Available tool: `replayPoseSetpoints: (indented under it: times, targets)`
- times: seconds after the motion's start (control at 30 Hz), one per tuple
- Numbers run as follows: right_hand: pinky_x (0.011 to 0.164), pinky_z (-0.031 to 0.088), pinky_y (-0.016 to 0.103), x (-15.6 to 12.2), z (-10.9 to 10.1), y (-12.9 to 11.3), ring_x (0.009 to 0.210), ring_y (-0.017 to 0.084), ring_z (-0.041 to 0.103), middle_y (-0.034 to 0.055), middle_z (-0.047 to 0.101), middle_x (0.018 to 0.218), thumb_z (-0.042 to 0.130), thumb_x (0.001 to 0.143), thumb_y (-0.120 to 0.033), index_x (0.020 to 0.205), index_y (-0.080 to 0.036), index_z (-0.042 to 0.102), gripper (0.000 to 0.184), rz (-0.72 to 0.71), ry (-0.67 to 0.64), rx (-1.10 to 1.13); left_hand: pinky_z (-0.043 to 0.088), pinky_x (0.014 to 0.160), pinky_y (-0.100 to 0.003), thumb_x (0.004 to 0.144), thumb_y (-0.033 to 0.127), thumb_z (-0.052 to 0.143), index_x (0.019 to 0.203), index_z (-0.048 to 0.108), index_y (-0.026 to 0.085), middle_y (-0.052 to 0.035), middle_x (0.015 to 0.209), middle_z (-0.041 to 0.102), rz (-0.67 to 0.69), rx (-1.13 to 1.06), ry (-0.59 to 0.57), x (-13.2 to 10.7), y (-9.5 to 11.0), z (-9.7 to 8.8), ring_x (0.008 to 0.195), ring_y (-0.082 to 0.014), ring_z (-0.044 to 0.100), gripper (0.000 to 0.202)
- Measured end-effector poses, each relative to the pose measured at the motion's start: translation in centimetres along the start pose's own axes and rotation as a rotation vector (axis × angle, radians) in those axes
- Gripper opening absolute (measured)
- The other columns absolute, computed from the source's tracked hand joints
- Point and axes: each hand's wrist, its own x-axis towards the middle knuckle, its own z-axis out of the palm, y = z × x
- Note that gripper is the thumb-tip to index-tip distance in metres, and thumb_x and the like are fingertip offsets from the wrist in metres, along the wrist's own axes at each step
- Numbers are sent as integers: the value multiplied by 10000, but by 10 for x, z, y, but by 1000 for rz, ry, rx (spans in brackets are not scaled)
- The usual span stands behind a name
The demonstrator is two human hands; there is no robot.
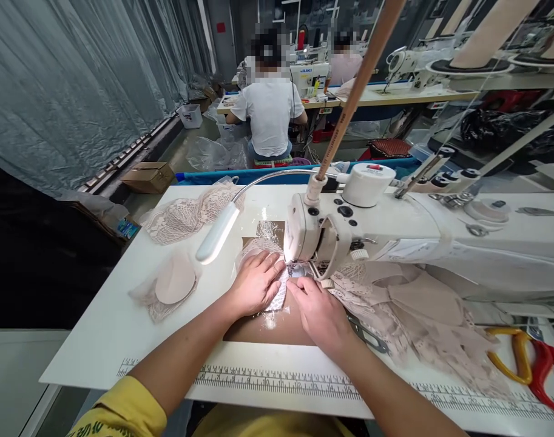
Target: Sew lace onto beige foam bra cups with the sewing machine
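Observation:
At the sewing machine (310, 233), a pale pink lace fabric piece (277, 298) lies under the lit needle area, with a white patterned part toward me. My left hand (257, 282) rests flat on this piece, fingers stretched out and pressing it left of the needle. Close to the needle on the right, my right hand (320, 309) has its fingers curled together at the fabric's edge; the exact grip is partly hidden. A brown plate (270, 331) lies beneath the work. More pink lace pieces (408, 303) are heaped to the right of my right hand.
A lace piece (185, 212) and a cup-shaped piece (175, 282) lie on the left of the white table (94, 340). A bent lamp (218, 232) hangs over it. Yellow-handled scissors (520, 355) and a red handle (543, 370) lie right. A co-worker (270, 112) sits ahead.

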Motion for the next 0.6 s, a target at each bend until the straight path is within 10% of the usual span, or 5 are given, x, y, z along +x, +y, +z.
replayPoseSetpoints:
  times: [0.3, 0.47, 0.6]
  targets:
    - [647, 449, 297, -3, 16, 8, 762, 193, 600, 63, 642, 963, 431, 856, -28, 1206, -200, 633, 440, -101, 164, -42, 369, 1007, -536, 907, 378, 464, 1294, 523, 167, -146, 1395, 475, -231, 37, -27, -20, 3, -22, 1278, -369, 398, 445]
    - [600, 459, 300, -5, 21, 12, 752, 200, 614, 80, 640, 934, 400, 870, -49, 1152, -174, 662, 405, -141, 194, -27, 265, 1122, -509, 892, 483, 485, 1401, 400, 164, -146, 1493, 357, -467, -28, 174, -88, -21, -47, 1381, -326, 297, 607]
    - [613, 489, 340, -5, 17, 13, 773, 230, 626, 104, 639, 948, 343, 891, -99, 1153, -156, 660, 416, -118, 137, 110, 352, 1059, -494, 819, 486, 559, 1171, 612, 134, -163, 1280, 576, -838, -218, 453, -154, -53, -57, 1222, -346, 492, 500]
